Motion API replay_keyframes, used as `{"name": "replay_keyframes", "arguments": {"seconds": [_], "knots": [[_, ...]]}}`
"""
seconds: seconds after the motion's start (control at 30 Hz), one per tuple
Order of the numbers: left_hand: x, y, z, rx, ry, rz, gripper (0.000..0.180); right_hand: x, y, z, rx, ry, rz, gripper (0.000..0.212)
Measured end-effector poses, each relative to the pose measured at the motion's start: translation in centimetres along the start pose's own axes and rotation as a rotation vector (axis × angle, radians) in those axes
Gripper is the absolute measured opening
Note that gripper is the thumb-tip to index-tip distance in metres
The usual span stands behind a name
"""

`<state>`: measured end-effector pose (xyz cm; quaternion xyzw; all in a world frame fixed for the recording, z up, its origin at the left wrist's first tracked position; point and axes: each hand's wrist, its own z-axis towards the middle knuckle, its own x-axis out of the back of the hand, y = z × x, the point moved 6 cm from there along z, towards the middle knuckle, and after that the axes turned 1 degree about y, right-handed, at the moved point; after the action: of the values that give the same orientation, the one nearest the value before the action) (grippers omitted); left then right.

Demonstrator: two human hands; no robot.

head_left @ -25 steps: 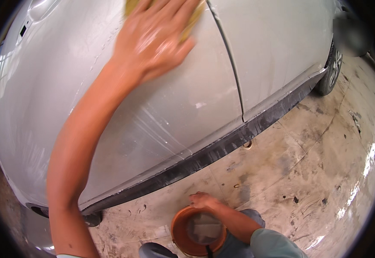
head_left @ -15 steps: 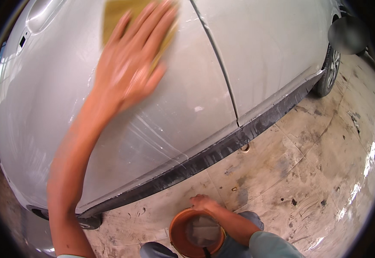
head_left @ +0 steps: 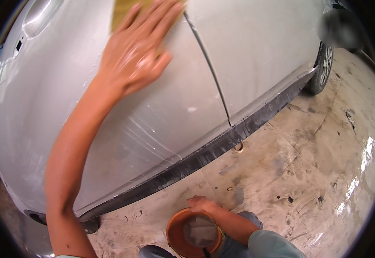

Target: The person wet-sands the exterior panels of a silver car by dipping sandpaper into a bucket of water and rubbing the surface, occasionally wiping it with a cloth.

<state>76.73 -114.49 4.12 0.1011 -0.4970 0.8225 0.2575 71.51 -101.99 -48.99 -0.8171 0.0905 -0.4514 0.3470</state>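
High on the silvery grey car door [head_left: 170, 107], my left hand [head_left: 138, 53] presses a yellow-brown sheet that looks like sandpaper [head_left: 125, 15] against the panel. Its fingers lie stretched over the sheet, whose upper part is cut off by the picture's edge. Wet streaks and drops mark the paint below. Down between my knees stands an orange bucket [head_left: 173, 228] with cloudy water and pale pieces in it. My right hand [head_left: 199, 203] is closed at the bucket's far rim, fingertips partly hidden.
A dark sill strip [head_left: 187, 170] runs along the car's bottom edge. Right of the door gap [head_left: 209, 69] lies another panel, then a wheel [head_left: 324, 71]. The stained floor [head_left: 277, 172] carries dark specks and a small ring-shaped object [head_left: 238, 147].
My left hand has slid the sheet slightly up and to the right across the door. The right hand stays at the bucket rim. The whole view has shifted a little.
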Motion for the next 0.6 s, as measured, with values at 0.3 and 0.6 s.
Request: {"name": "replay_keyframes", "arguments": {"seconds": [0.3, 0.6], "knots": [[0.9, 1.1, -0.2, -0.008, -0.075, -0.007, 0.083, -0.1, 0.0, -0.1, -0.017, 0.027, 0.018, 0.039], [1.7, 0.5, -0.8, 0.033, -0.06, 0.039, 0.077, -0.6, -1.4, 1.4, 0.054, 0.013, -0.006, 0.04]]}}
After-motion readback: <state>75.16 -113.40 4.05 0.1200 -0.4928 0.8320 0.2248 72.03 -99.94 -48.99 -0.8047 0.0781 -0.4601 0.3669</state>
